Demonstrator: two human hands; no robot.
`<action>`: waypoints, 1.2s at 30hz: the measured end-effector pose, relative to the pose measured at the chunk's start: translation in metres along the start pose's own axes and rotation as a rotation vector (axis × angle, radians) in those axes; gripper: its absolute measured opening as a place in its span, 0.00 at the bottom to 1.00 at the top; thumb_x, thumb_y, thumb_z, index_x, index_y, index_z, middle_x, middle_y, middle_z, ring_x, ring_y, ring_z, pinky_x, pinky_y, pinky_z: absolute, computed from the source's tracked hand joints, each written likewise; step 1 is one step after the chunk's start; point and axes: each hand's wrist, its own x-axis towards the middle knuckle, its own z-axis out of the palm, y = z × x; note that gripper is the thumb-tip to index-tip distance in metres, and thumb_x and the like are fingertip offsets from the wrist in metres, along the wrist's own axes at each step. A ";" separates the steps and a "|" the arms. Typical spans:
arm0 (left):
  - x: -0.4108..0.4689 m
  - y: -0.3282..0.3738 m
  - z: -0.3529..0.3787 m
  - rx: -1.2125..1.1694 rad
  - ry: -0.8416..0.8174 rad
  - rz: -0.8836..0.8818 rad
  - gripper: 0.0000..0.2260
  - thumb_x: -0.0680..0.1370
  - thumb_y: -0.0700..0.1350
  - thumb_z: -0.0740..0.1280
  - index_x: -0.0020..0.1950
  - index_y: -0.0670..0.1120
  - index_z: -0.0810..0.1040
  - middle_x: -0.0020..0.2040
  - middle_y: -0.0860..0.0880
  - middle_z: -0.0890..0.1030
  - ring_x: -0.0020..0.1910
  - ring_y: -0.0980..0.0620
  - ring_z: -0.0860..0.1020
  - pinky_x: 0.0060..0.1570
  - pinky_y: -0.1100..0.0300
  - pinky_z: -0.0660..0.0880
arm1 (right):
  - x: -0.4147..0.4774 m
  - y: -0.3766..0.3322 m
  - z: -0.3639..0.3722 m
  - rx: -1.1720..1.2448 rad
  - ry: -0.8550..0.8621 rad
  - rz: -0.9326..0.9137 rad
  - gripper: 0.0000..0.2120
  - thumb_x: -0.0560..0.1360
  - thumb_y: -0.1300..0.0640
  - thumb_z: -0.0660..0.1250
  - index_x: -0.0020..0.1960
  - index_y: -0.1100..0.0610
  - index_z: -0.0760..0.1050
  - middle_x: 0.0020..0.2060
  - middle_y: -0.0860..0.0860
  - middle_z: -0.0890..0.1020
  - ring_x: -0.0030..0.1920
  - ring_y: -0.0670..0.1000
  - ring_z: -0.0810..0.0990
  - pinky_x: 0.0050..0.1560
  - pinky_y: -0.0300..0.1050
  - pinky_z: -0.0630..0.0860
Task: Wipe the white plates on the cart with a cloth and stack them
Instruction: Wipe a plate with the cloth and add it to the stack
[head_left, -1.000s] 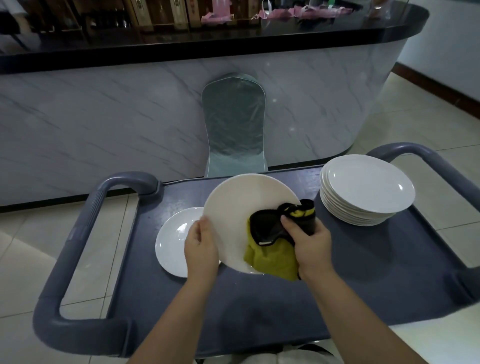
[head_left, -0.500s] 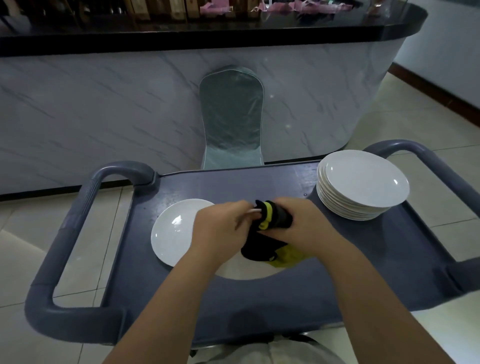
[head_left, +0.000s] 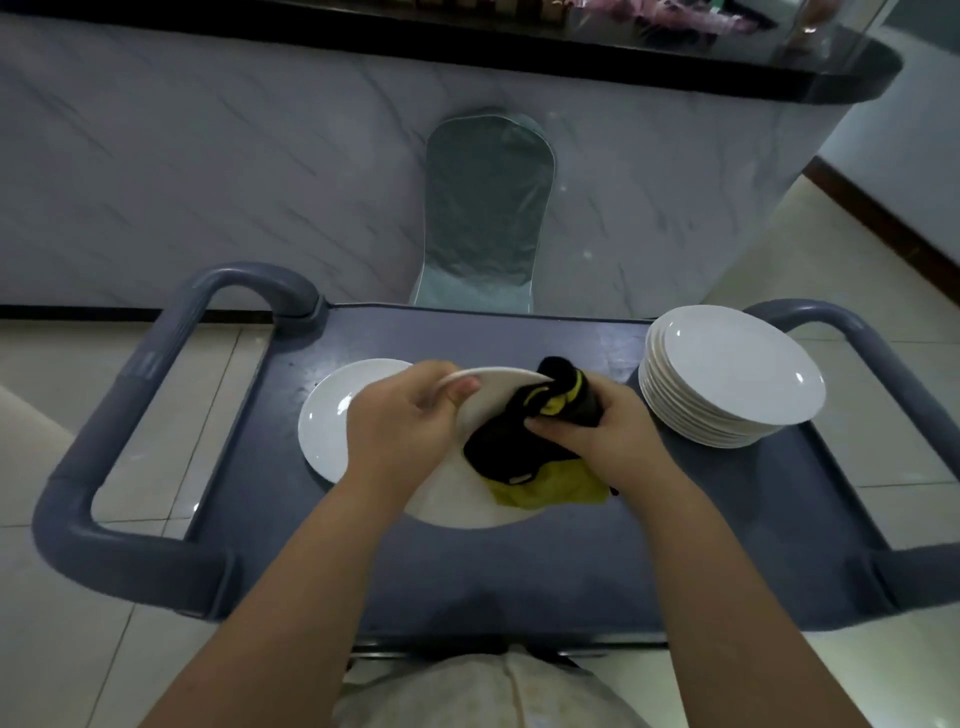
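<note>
My left hand (head_left: 402, 423) grips the far rim of a white plate (head_left: 457, 501) held tilted above the middle of the blue-grey cart (head_left: 675, 545). My right hand (head_left: 597, 423) holds a bunched black and yellow cloth (head_left: 524, 452) against the plate's right side and rim. A single white plate (head_left: 324, 421) lies flat on the cart to the left, partly behind my left hand. A stack of several white plates (head_left: 727, 379) stands at the cart's far right corner.
The cart has a looped grey handle at the left (head_left: 124, 395) and another at the right (head_left: 883, 364). Beyond it a covered chair back (head_left: 488, 208) leans against a marble-fronted counter (head_left: 208, 156). Tiled floor lies on both sides.
The held plate has tipped from facing me to nearly edge-on, lower over the cart. The cloth has shifted from the plate's face to its far right rim.
</note>
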 end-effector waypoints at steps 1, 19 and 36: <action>0.002 -0.003 -0.005 -0.069 0.019 -0.086 0.08 0.75 0.55 0.66 0.36 0.58 0.76 0.32 0.55 0.77 0.34 0.56 0.74 0.36 0.65 0.69 | -0.002 0.001 0.000 0.093 0.014 0.034 0.15 0.65 0.60 0.80 0.48 0.47 0.81 0.44 0.45 0.85 0.48 0.44 0.83 0.52 0.45 0.79; -0.025 -0.035 0.007 -0.397 0.208 -0.699 0.14 0.81 0.57 0.59 0.44 0.51 0.78 0.39 0.56 0.80 0.44 0.50 0.77 0.45 0.55 0.76 | -0.006 0.022 0.058 0.742 0.383 0.166 0.09 0.73 0.69 0.69 0.51 0.60 0.80 0.45 0.54 0.86 0.47 0.53 0.85 0.42 0.43 0.80; 0.003 0.001 0.007 0.265 -0.127 0.228 0.09 0.75 0.53 0.64 0.42 0.52 0.82 0.32 0.54 0.79 0.32 0.54 0.76 0.32 0.63 0.70 | 0.004 0.001 0.018 -0.179 -0.059 -0.119 0.17 0.66 0.61 0.79 0.44 0.42 0.78 0.39 0.38 0.83 0.41 0.38 0.80 0.40 0.29 0.73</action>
